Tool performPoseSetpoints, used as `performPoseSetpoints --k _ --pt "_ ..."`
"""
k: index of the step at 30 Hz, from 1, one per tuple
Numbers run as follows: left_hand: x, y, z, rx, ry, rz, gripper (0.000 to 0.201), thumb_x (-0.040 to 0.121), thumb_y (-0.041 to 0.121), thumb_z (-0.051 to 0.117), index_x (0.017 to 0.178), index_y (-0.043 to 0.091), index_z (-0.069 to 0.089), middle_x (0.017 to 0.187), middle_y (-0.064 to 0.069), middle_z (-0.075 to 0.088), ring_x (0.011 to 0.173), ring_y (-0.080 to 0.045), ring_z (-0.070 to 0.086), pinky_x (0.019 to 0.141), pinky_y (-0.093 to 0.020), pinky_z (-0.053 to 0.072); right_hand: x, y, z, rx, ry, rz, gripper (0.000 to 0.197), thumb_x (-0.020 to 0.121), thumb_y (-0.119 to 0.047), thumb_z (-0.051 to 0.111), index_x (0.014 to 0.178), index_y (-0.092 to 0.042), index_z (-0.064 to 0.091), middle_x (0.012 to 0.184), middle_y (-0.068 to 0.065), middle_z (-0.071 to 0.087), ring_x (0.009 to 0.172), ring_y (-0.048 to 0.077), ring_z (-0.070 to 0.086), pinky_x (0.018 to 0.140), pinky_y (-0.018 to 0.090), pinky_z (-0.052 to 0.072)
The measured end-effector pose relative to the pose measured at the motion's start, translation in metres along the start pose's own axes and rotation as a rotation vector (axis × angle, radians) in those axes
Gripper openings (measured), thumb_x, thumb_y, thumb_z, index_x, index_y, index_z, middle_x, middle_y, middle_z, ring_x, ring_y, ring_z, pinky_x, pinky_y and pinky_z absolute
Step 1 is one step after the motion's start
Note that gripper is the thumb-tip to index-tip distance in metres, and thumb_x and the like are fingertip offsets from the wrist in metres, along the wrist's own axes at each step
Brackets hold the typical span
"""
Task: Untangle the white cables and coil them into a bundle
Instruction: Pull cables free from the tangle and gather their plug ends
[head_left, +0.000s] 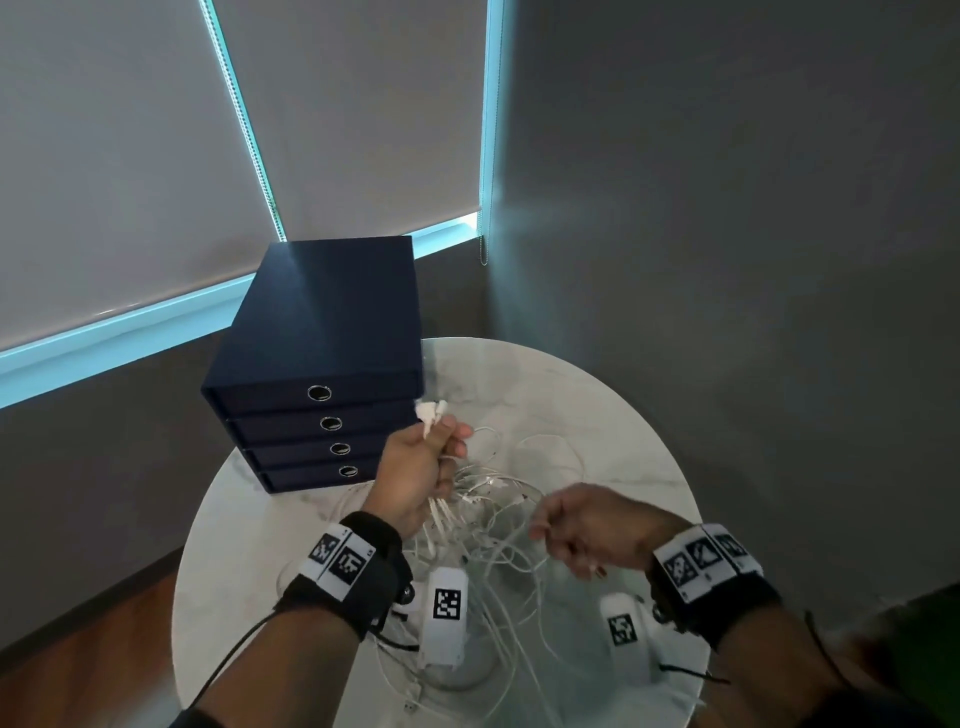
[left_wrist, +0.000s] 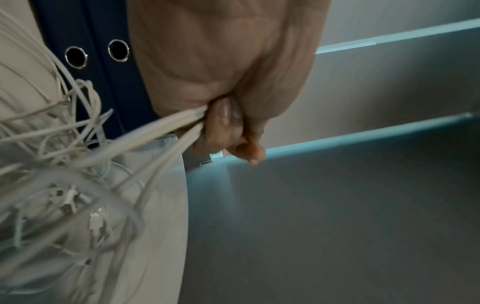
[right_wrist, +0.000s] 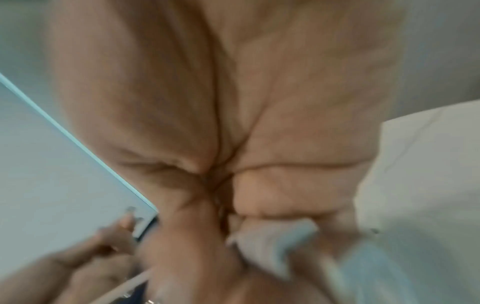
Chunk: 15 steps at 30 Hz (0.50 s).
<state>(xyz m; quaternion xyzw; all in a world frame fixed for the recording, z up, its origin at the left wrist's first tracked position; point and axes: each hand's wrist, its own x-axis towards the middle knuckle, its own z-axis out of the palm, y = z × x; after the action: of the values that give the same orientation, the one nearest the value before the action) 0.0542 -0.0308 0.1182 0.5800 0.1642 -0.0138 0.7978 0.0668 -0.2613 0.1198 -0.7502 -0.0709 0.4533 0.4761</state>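
STEP: untangling, no coil yet | CABLES: white cables (head_left: 493, 519) heaped mid-table (head_left: 597, 410), drawer box (head_left: 317, 364) at 11 o'clock | LEFT: left hand (head_left: 421, 467) fisted round several strands, plug ends poking out the top | RIGHT: right hand (head_left: 587, 525) curled at 3 o'clock of the heap — seems to pinch a strand, can't tell | NEXT: probably draw one strand clear — gently.

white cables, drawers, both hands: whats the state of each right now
tangled white cables: still a loose knot on the round marble table, not coiled
left hand: grips a bunch of strands, plug ends sticking out above the fist
right hand: fingers curled, pinching a strand at the tangle's edge
dark blue four-drawer box: all drawers closed
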Motion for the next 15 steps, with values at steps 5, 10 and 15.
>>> performPoseSetpoints --k 5,10,15 --pt "-0.018 -0.008 0.020 0.201 -0.138 -0.051 0.035 0.103 0.031 0.052 0.086 0.005 0.068 0.066 -0.006 0.067 0.038 -0.006 0.038 0.039 -0.018 0.028 0.012 -0.054 0.005 0.179 0.335 -0.111 0.027 0.099 -0.021 0.051 0.077 -0.008 0.060 0.050 0.001 0.034 0.038 0.014 0.027 0.041 0.020 0.024" --pt "-0.019 -0.011 0.020 0.276 -0.102 -0.091 0.041 0.104 0.032 0.051 0.096 -0.003 0.070 0.086 -0.019 0.076 0.037 -0.007 0.040 0.042 -0.022 0.030 0.023 -0.067 0.025 -0.055 0.539 -0.218 0.024 0.096 -0.022 0.053 0.077 -0.008 0.055 0.052 0.007 0.048 0.038 0.018 0.042 0.044 0.028 0.039" --pt "-0.009 -0.005 0.014 -0.014 0.048 -0.188 0.026 0.104 0.021 0.052 0.089 0.003 0.064 0.061 -0.004 0.062 0.035 -0.007 0.040 0.034 -0.017 0.026 0.008 -0.063 0.052 0.100 0.117 -0.213 0.020 0.096 -0.009 0.048 0.077 -0.008 0.051 0.053 0.005 0.038 0.040 0.014 0.033 0.040 0.021 0.027"
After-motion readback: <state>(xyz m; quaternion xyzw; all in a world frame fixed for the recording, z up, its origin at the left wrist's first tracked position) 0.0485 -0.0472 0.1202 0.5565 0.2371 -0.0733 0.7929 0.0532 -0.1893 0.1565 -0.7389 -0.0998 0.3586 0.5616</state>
